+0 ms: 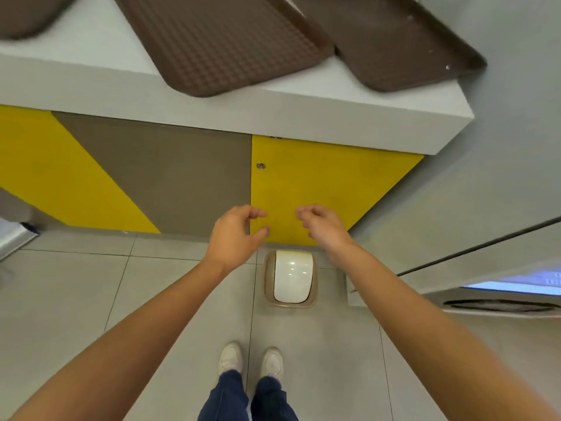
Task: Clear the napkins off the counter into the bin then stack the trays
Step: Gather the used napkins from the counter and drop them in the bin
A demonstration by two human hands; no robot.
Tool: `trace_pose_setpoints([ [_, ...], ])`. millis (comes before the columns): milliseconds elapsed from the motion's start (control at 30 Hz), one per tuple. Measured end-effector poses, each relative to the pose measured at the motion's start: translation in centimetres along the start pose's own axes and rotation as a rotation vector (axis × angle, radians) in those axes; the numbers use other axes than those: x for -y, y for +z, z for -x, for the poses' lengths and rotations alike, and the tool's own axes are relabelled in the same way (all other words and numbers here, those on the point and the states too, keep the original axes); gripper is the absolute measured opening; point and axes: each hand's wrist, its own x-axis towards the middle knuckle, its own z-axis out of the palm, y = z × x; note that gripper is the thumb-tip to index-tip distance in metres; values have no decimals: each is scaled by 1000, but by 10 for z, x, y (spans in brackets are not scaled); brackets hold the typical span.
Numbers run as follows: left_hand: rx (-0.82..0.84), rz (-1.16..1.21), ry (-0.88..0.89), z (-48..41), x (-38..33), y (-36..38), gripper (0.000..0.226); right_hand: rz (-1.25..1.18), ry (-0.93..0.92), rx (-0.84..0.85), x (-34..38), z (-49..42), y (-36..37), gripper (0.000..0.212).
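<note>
Head view. Left hand (235, 230) and right hand (324, 227): both hovering empty, fingers loosely curled, above the white-lidded bin (291, 275), which is standing on the floor by the desk (303, 113) front. Lying unstacked on the desk: left tray (27, 13), middle tray (218, 41) overhanging the edge, right tray (391, 38).

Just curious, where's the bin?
In the head view, the bin stands on the floor near centre, by the yellow cabinet door, just below the right hand.
</note>
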Motion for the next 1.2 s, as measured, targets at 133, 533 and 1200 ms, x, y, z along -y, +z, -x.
trace_pose_setpoints([
  [133,-46,-5,73,-3,-22,-50,29,51,-125,-34,47,12,6,22],
  [533,-58,5,258,-52,-45,-205,42,75,-409,-215,201,10,64,17],
  [1200,-145,29,277,-240,-41,-325,46,87,-506,-227,348,-131,111,17],
])
